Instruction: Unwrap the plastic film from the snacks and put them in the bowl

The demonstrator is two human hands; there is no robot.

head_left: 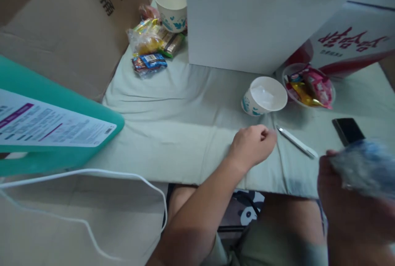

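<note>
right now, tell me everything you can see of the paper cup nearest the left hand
The paper cup is white with teal printed shapes on its outer wall. It stands tilted on the pale green cloth, mouth open toward the camera, apparently empty. It sits beside the clear bowl of snack packets, just beyond the left hand, which does not touch it.

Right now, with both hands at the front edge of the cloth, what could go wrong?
1. The left hand rests closed on the cloth, close to the tilted paper cup; a tug or nudge could tip it over.
2. The right hand holds a blurred bluish packet near the phone and the white pen-like tool; a sweep might knock either off.
</note>
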